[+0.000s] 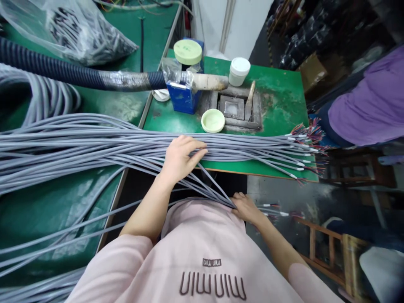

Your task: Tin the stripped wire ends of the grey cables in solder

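A thick bundle of grey cables runs across the bench, its stripped right ends fanning out in coloured wires. My left hand lies over the bundle, fingers stretched to the right and thumb apart from them, touching the cables. Close to my body, my right hand is closed around several grey cables separated from the bundle. Their stripped ends stick out beyond that hand, past the bench edge. The fingertips of my right hand are partly hidden.
Behind the bundle are a solder pot set into the bench, a pale green lid, a white jar, a blue box and a black ribbed hose. A person in purple is at right, near a wooden stool.
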`<move>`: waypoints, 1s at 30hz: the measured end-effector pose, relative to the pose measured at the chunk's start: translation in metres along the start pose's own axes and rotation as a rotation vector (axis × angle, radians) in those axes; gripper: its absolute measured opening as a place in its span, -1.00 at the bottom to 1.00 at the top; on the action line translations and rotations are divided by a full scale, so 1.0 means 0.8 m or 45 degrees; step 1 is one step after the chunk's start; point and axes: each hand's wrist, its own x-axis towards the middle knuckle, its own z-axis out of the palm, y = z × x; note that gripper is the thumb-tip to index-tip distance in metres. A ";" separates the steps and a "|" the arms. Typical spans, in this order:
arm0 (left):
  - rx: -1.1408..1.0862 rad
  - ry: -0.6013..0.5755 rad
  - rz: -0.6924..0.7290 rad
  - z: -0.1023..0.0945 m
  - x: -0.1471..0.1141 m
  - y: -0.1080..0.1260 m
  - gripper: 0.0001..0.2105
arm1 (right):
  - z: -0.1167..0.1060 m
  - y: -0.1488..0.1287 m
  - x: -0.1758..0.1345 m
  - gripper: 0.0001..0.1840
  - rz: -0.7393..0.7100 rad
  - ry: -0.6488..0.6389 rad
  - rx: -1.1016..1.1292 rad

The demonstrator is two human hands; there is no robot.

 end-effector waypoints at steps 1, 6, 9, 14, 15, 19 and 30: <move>0.157 -0.082 0.025 0.004 0.001 0.000 -0.83 | -0.001 -0.001 -0.002 -0.52 0.006 0.045 -0.003; 0.573 -0.218 0.018 0.016 -0.001 0.003 -0.82 | -0.025 -0.013 0.006 -0.44 -0.262 0.311 0.302; 0.585 -0.194 0.016 0.012 -0.006 0.002 -0.84 | -0.045 -0.027 0.012 -0.57 -0.377 0.441 0.522; 0.644 -0.179 0.011 0.006 -0.008 -0.006 -0.87 | -0.068 -0.048 0.025 -0.70 -0.409 0.472 1.019; 0.635 -0.185 0.030 0.006 -0.008 -0.009 -0.86 | -0.070 -0.052 0.027 -0.71 -0.408 0.441 1.116; 0.491 -0.048 0.172 0.008 -0.007 -0.020 -0.88 | -0.078 -0.069 0.041 -0.68 -0.399 0.230 1.558; -0.122 0.083 0.392 -0.010 -0.009 -0.006 -0.93 | -0.121 -0.075 0.069 -0.81 -0.555 0.524 2.738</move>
